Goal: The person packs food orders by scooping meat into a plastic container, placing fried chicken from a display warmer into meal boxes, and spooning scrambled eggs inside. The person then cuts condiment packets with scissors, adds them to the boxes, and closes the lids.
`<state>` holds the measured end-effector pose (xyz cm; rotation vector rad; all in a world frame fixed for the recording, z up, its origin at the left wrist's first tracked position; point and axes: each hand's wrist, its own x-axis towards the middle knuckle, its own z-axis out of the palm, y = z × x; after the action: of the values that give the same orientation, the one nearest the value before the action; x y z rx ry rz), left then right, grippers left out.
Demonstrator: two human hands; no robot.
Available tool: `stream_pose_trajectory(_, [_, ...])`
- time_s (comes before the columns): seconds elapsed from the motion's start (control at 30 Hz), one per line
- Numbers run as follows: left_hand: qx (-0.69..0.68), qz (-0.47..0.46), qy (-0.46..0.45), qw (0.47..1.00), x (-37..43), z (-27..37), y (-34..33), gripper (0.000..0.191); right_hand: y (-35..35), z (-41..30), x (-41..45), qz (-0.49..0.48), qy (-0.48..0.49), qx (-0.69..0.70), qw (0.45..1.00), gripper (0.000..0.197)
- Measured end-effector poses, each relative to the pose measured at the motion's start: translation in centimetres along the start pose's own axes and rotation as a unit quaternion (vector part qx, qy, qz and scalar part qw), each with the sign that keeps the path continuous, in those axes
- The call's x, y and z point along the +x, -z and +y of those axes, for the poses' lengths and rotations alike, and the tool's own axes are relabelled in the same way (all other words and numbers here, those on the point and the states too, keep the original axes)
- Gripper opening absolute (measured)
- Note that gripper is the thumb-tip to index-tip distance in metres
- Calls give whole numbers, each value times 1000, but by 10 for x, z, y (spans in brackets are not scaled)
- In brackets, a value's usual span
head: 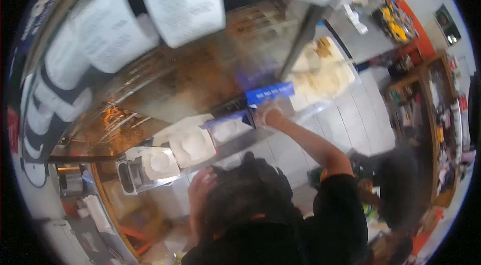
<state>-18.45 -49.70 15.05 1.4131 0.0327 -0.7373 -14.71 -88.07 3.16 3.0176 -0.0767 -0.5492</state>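
My right hand (268, 112), in what looks like a clear plastic glove, reaches across the counter to a blue carton (269, 92) bearing white writing. Blur hides whether its fingers grip anything. Right of it lies a white tray (340, 80) with pale and browned food. My left hand (203, 186) is raised beside a dark head-like shape (248, 193), fingers bent, and what they hold cannot be made out. In front of that hand stand white open containers (191, 146) along the counter edge, with a second blue-edged box (229, 129) between them and the carton.
Beyond the containers runs a smoky grill (116, 120) with an orange glow and metal rods. Printed sheets (180, 1) hang above it. A dark pole (300, 43) slants down near the carton. Wooden shelves (428, 103) and a blurred dark shape (398, 186) stand right.
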Motion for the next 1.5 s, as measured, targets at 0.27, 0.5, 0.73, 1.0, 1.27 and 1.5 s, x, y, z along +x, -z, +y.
stream_pose_trajectory(0.27, [-33, -44, 5, 998, 9, -18, 9, 40, 10, 16, -23, -123, 24, 11, 992, 37])
stream_pose_trajectory(0.5, [317, -246, -138, 906, 72, -40, -51, 32, 35, -10, -14, -138, 72, -64, 986, 34])
stream_pose_trajectory(0.73, [563, -254, -329, 714, 193, -125, -164, 43, -29, 21, 8, -116, -59, -1, 991, 45])
stream_pose_trajectory(1.0, [647, -246, -329, 643, 227, -147, -168, 20, 29, 49, -23, -130, 126, -11, 983, 36])
stream_pose_trajectory(1.27, [590, -209, -332, 706, 226, -132, -178, 23, 35, 51, -38, -93, 29, 54, 994, 33])
stream_pose_trajectory(1.5, [578, -206, -300, 730, 222, -122, -189, 26, 22, 64, -44, -53, 13, 36, 998, 35])
